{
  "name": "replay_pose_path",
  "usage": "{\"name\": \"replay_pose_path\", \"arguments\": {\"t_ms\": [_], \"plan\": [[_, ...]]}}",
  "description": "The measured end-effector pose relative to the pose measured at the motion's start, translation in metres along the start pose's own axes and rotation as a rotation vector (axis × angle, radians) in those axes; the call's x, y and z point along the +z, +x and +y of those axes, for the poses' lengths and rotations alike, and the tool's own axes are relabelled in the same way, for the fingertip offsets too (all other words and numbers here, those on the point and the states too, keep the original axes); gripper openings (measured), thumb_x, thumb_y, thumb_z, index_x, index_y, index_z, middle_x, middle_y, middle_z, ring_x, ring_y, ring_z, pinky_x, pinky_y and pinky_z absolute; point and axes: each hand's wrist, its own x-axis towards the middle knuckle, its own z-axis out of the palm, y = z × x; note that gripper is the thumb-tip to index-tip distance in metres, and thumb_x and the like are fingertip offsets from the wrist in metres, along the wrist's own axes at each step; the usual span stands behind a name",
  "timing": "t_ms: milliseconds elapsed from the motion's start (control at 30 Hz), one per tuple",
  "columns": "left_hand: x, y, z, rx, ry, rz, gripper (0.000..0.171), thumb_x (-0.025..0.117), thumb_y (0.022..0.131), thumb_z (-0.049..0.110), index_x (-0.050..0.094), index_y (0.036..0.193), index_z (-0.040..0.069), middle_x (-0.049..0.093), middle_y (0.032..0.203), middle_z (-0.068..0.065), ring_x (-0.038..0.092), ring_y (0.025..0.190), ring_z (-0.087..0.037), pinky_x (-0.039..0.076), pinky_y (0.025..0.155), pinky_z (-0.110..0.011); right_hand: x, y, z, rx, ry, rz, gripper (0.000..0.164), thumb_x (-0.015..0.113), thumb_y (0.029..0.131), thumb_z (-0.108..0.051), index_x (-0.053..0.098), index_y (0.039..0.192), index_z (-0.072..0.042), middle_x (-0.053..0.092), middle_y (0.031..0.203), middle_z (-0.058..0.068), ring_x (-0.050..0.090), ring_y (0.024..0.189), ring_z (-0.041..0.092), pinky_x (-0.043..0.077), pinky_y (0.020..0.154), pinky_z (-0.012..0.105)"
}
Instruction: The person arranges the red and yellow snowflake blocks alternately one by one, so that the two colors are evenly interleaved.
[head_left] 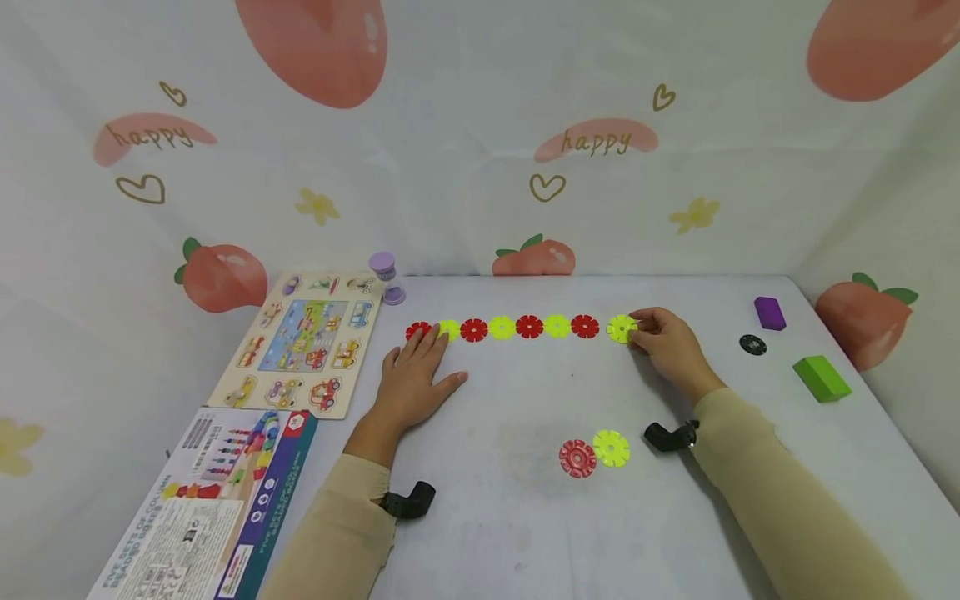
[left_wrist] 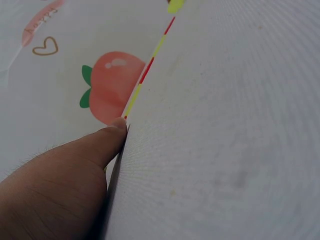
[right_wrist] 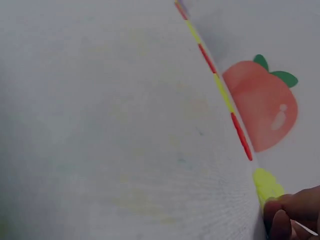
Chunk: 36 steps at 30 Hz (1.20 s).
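Observation:
A row of notched plastic discs, red and yellow by turns, runs across the back of the table. My left hand (head_left: pixel 411 385) lies spread, its fingertips resting on the red disc (head_left: pixel 414 332) and the yellow disc (head_left: pixel 449 328) at the left end. At the right end my right hand (head_left: pixel 671 348) pinches a yellow disc (head_left: pixel 619 328) between thumb and fingers. In the right wrist view this yellow disc (right_wrist: pixel 266 184) looks slightly tilted, with a small gap to the last red disc (right_wrist: pixel 241 136). Left wrist view: the thumb (left_wrist: pixel 107 142) hides part of the row.
Nearer me lie a red disc (head_left: pixel 577 458) and a yellow disc (head_left: pixel 611 448), touching. At left are a wooden picture puzzle (head_left: pixel 352 333), a toy box (head_left: pixel 202 508) and a purple sand timer (head_left: pixel 386 275). Rightward sit a purple block (head_left: pixel 769 313), black disc (head_left: pixel 753 344) and green block (head_left: pixel 822 378).

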Motion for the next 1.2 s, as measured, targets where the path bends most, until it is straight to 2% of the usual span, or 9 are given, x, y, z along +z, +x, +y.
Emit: {"name": "replay_pose_path", "arguments": {"t_ms": [100, 200, 267, 367, 433, 500, 667, 1200], "plan": [[0.0, 0.001, 0.0, 0.003, 0.003, 0.002, 0.083, 0.044, 0.088, 0.068, 0.024, 0.153, 0.021, 0.011, 0.159, 0.001, 0.003, 0.144, -0.023, 0.004, 0.109, -0.058, 0.001, 0.002, 0.004, -0.023, -0.052, 0.04, 0.038, 0.059, 0.095, -0.02, 0.051, 0.131, -0.009, 0.051, 0.117, 0.012, 0.058, 0.098, 0.025, 0.051, 0.077, 0.034], [-0.001, 0.001, 0.0, 0.002, -0.002, 0.0, 0.083, 0.044, 0.088, 0.068, 0.025, 0.153, 0.021, 0.011, 0.159, 0.001, 0.003, 0.144, -0.023, 0.003, 0.109, -0.057, 0.002, -0.002, 0.006, -0.106, -0.145, 0.052, 0.038, 0.061, 0.094, -0.02, 0.052, 0.129, -0.007, 0.048, 0.122, 0.014, 0.055, 0.102, 0.029, 0.05, 0.079, 0.042], [-0.001, 0.001, 0.001, 0.006, -0.005, 0.002, 0.083, 0.044, 0.088, 0.068, 0.025, 0.153, 0.021, 0.012, 0.159, 0.001, 0.004, 0.144, -0.023, 0.004, 0.109, -0.057, 0.002, -0.005, 0.009, -0.201, -0.278, 0.04, 0.039, 0.062, 0.094, -0.021, 0.054, 0.129, -0.007, 0.047, 0.129, 0.015, 0.05, 0.111, 0.033, 0.045, 0.088, 0.049], [-0.001, 0.001, 0.001, 0.015, -0.006, 0.011, 0.083, 0.045, 0.088, 0.068, 0.026, 0.153, 0.02, 0.013, 0.159, 0.0, 0.005, 0.144, -0.024, 0.004, 0.109, -0.058, 0.003, -0.01, 0.015, -0.313, -0.494, 0.003, 0.047, 0.059, 0.095, -0.03, 0.052, 0.137, -0.009, 0.042, 0.143, 0.013, 0.037, 0.127, 0.037, 0.03, 0.099, 0.06], [-0.001, 0.002, 0.0, 0.013, -0.002, 0.017, 0.083, 0.044, 0.088, 0.068, 0.026, 0.153, 0.021, 0.013, 0.159, 0.0, 0.005, 0.144, -0.023, 0.004, 0.109, -0.057, 0.004, -0.012, 0.019, -0.357, -0.608, -0.018, 0.052, 0.054, 0.097, -0.037, 0.047, 0.143, -0.013, 0.037, 0.149, 0.009, 0.025, 0.135, 0.038, 0.022, 0.1, 0.064], [0.0, 0.002, -0.001, 0.01, 0.005, 0.018, 0.083, 0.043, 0.088, 0.069, 0.026, 0.153, 0.021, 0.013, 0.159, 0.001, 0.004, 0.144, -0.023, 0.004, 0.109, -0.057, 0.006, -0.012, 0.021, -0.368, -0.676, -0.032, 0.057, 0.048, 0.098, -0.045, 0.04, 0.147, -0.017, 0.032, 0.152, 0.007, 0.021, 0.136, 0.039, 0.022, 0.096, 0.066], [0.0, 0.0, -0.001, -0.001, 0.004, 0.005, 0.082, 0.044, 0.088, 0.068, 0.025, 0.153, 0.021, 0.012, 0.159, 0.001, 0.004, 0.144, -0.023, 0.004, 0.109, -0.057, 0.011, -0.011, 0.019, -0.381, -0.713, -0.049, 0.063, 0.045, 0.095, -0.054, 0.038, 0.149, -0.021, 0.029, 0.151, 0.008, 0.02, 0.132, 0.042, 0.022, 0.09, 0.062], [0.001, 0.001, -0.002, 0.001, 0.006, 0.001, 0.084, 0.043, 0.087, 0.07, 0.024, 0.153, 0.023, 0.011, 0.159, 0.002, 0.003, 0.144, -0.022, 0.003, 0.11, -0.056, 0.018, -0.009, 0.02, -0.385, -0.687, -0.027, 0.069, 0.045, 0.091, -0.062, 0.038, 0.149, -0.024, 0.029, 0.15, 0.009, 0.018, 0.132, 0.041, 0.019, 0.091, 0.061]]}}
